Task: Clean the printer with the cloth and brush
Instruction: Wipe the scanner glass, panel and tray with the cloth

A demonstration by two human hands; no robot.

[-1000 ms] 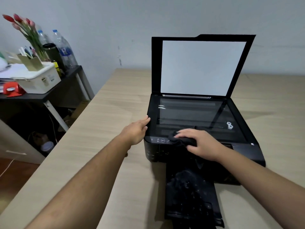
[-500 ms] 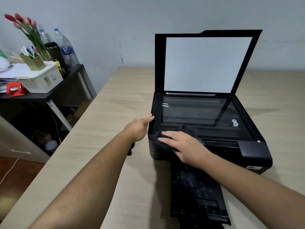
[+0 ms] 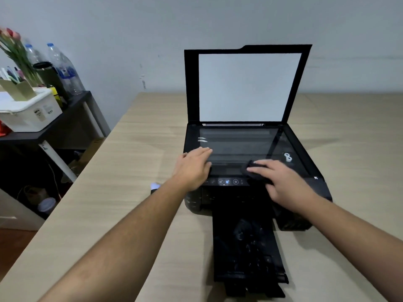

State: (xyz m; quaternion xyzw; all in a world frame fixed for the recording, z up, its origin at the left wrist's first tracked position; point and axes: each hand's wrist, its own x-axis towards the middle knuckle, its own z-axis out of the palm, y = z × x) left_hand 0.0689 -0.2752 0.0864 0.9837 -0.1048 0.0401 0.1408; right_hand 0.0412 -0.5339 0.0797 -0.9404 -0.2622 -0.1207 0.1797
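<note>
A: Head view, fig. centre: what's shown?

B: Black printer [image 3: 250, 192] on a light wood table [image 3: 130, 171], scanner lid [image 3: 248, 86] raised upright, white backing facing the camera. Glass bed [image 3: 239, 147] exposed below it. Output tray [image 3: 248, 247] extends toward the lower centre of the frame, surface w/ pale specks.

A: Hands?

B: Left hand [image 3: 193, 168] lies flat on the printer's front-left corner, fingers spread and loose, tips on the glass edge, gripping nothing. Right hand [image 3: 281, 182], centre-right, presses a dark cloth [image 3: 253, 173] against the front edge of the glass; fingers extended over the cloth, pinning it rather than fisted around it.

A: Control panel?

B: Row of round buttons [image 3: 227, 182] on the front strip, between the two hands, one lit bluish.

A: Brush?

B: Can't id it w/ certainty. A small pale object [image 3: 155, 185] shows on the table just left of the left forearm, too blurred to name.

A: Other items?

B: Upper left of frame: dark side shelf [image 3: 72, 110] carrying a white bin [image 3: 30, 114], plastic bottles [image 3: 63, 68], tulips [image 3: 13, 46]. White mark [image 3: 287, 157] at the glass's right side. Grey wall [image 3: 196, 22] behind.
</note>
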